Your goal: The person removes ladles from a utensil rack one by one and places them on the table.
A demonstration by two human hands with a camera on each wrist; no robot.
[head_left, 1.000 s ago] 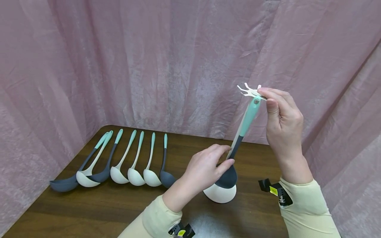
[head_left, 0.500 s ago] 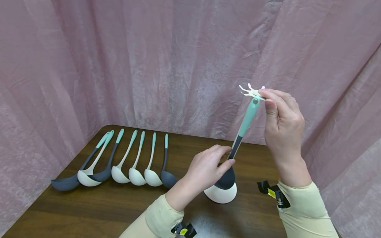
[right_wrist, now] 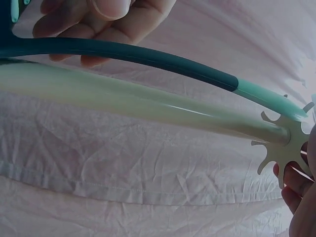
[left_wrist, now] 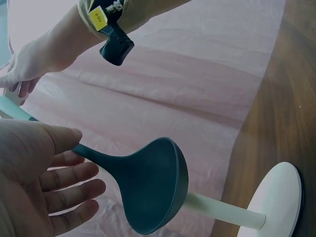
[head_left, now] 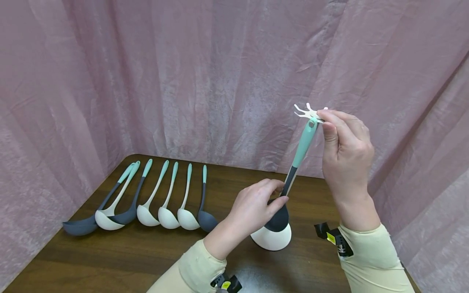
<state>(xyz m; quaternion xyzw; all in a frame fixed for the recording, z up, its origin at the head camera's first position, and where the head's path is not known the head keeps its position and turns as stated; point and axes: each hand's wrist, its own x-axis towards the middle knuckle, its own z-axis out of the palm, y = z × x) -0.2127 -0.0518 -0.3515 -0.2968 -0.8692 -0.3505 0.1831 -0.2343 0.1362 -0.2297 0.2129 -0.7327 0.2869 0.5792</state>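
A white utensil stand has a round base (head_left: 271, 240), a pale pole (right_wrist: 148, 106) and a hooked ring (head_left: 305, 114) on top. From one hook hangs a dark ladle (head_left: 303, 144) with a mint handle, its bowl (left_wrist: 155, 185) beside the pole, low over the base. With thumb and fingertips my right hand (head_left: 348, 150) pinches the edge of the hooked ring. My left hand (head_left: 254, 203) is at the ladle's neck, fingers loosely bent; in the right wrist view its fingertips (right_wrist: 94, 60) show just behind the shaft, overlapping it.
On the left of the brown wooden table (head_left: 121, 264) several white and dark ladles lie in a row, handles away from me; a white ladle (head_left: 109, 219) overlaps two dark ones at the far left. Pink curtains (head_left: 234, 81) stand behind the table and at its sides.
The right hand has shifted slightly left, and the ring with the ladle's top has moved a little left too. The pole now shows right of the shaft. The left hand has hardly moved.
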